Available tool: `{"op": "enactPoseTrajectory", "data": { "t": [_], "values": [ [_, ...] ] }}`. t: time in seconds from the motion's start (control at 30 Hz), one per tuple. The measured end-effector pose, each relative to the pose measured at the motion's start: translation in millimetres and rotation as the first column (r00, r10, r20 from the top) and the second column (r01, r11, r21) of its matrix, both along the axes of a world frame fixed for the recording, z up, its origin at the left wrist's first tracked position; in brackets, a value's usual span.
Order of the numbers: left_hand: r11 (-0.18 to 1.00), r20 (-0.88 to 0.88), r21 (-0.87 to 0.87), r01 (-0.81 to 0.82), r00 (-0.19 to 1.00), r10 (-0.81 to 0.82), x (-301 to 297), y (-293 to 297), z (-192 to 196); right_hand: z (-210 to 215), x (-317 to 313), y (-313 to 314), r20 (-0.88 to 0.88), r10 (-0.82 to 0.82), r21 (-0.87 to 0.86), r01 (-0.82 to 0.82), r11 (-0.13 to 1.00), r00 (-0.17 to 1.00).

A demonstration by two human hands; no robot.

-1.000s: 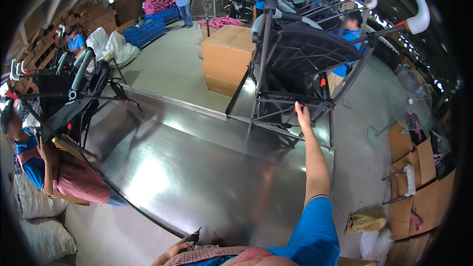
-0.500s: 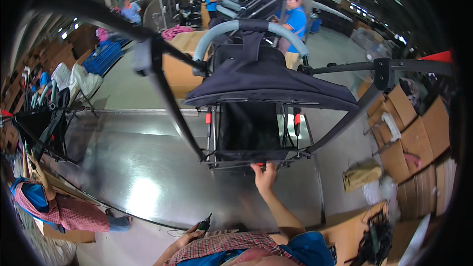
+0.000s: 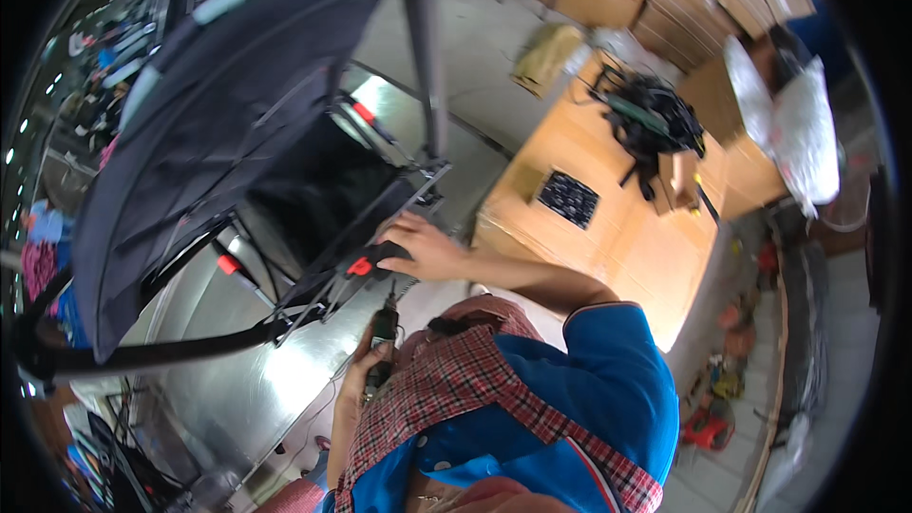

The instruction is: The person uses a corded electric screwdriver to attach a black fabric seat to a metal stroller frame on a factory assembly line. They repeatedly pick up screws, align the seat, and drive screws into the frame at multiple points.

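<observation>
The right hand (image 3: pixel 425 245) has its fingers and thumb curled around a black fitting (image 3: pixel 388 253) on the near bar of a stroller (image 3: pixel 237 114), next to a red button (image 3: pixel 359 267). The left hand (image 3: pixel 359 370), on the near side, is wrapped around a dark power screwdriver (image 3: pixel 384 325), whose bit points up toward that bar with a small gap showing.

The stroller stands over a metal table (image 3: pixel 214 332) on the left, its black canopy spreading far left and its frame tubes reaching beyond the table's sides. The table's near edge passes close by the left hand, with a narrow wedge of floor beside it.

To the right of the right forearm, a large carton (image 3: pixel 608 256) carries a patch of small dark pieces (image 3: pixel 568 199) and, farther back, a tangle of black straps (image 3: pixel 651 119). Beyond the table's far right edge, open grey floor (image 3: pixel 465 24) runs toward stacked brown boxes (image 3: pixel 617 0); a yellowish sack (image 3: pixel 548 59) lies just past the carton's far corner.
</observation>
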State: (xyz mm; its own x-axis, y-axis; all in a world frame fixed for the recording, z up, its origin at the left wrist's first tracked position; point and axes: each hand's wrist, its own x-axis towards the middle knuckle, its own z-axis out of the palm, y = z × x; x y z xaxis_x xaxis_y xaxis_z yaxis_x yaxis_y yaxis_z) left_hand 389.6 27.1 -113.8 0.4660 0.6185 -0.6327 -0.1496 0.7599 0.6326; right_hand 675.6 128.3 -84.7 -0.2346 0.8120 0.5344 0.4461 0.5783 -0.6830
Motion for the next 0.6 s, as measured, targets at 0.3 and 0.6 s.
{"op": "enactPoseTrajectory", "data": {
  "t": [0.3,0.6],
  "values": [
    [0.969,-0.067,0.123,0.214,0.976,-0.207,85.4,28.5,12.4,-22.6,286.7,-55.7,0.323,-0.525,-0.312,0.612,0.727,0.788],
    [0.989,-0.098,-0.024,0.149,0.984,-0.151,119.9,21.0,41.2,-26.2,317.0,-44.5,0.596,-0.133,-0.149,0.272,0.951,0.792]
  ]
}}
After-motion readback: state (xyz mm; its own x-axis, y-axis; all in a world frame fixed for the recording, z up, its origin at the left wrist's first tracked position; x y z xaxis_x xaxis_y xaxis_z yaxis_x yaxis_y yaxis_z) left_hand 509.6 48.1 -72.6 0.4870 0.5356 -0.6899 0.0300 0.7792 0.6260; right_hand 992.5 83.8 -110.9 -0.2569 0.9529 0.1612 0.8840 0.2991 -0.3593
